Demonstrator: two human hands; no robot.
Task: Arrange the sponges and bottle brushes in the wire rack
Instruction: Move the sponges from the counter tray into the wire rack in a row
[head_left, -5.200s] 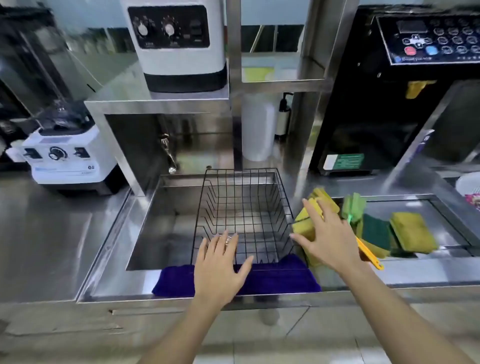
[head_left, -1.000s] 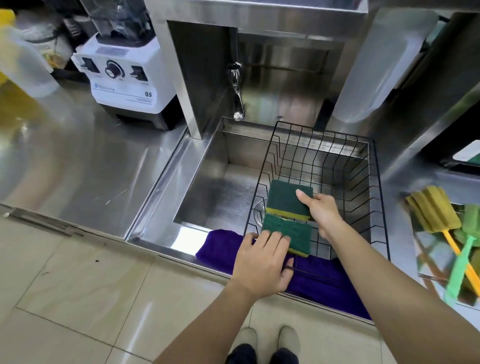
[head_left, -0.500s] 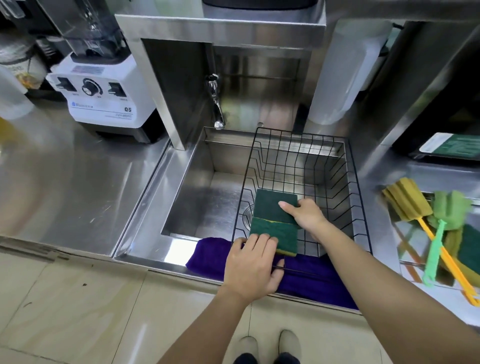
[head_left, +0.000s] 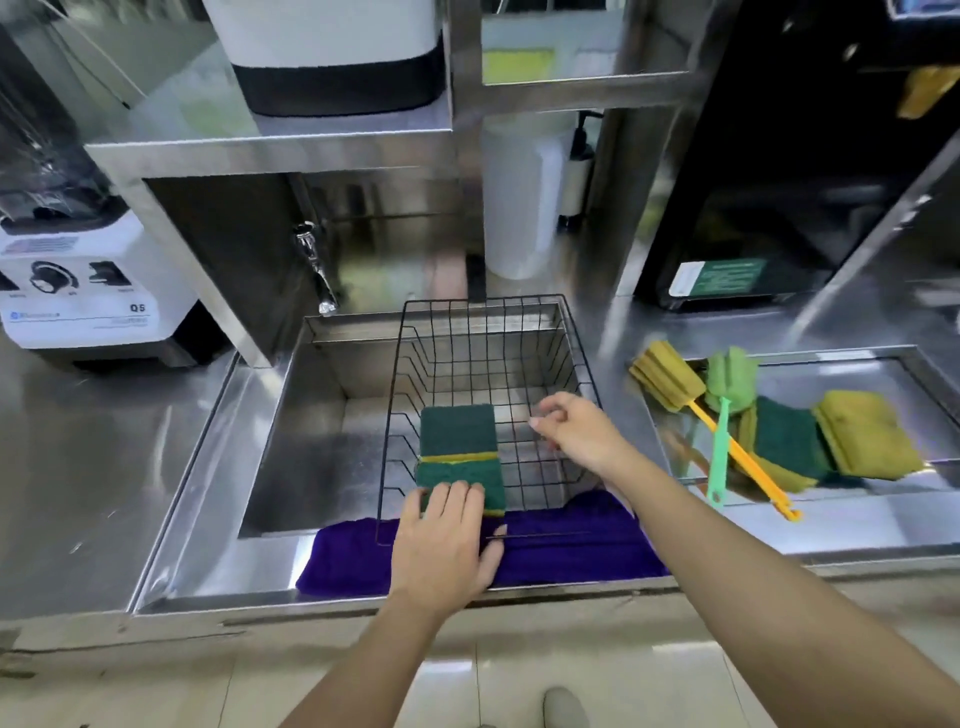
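Note:
A black wire rack (head_left: 571, 353) sits over the sink. Two green-and-yellow sponges lie inside it on the left: the far sponge (head_left: 457, 430) and the near sponge (head_left: 467, 478). My left hand (head_left: 447, 545) rests on the rack's front edge, fingertips touching the near sponge. My right hand (head_left: 576, 428) hovers over the rack's right half, fingers loosely curled, holding nothing. To the right lie a yellow bottle brush (head_left: 670, 379) with an orange handle, a green bottle brush (head_left: 730, 382), and more sponges: a green one (head_left: 787, 436) and a yellow one (head_left: 865, 434).
A purple cloth (head_left: 571, 551) lies under the rack's front edge. A tap (head_left: 317, 270) stands behind the sink (head_left: 311, 441). A white blender base (head_left: 93, 291) is at the left, a white container (head_left: 524, 197) behind the rack, and a black machine (head_left: 779, 156) at the right.
My right hand has let go of the far sponge and moved right. Both sponges now lie in the rack. My left hand stays on the front edge.

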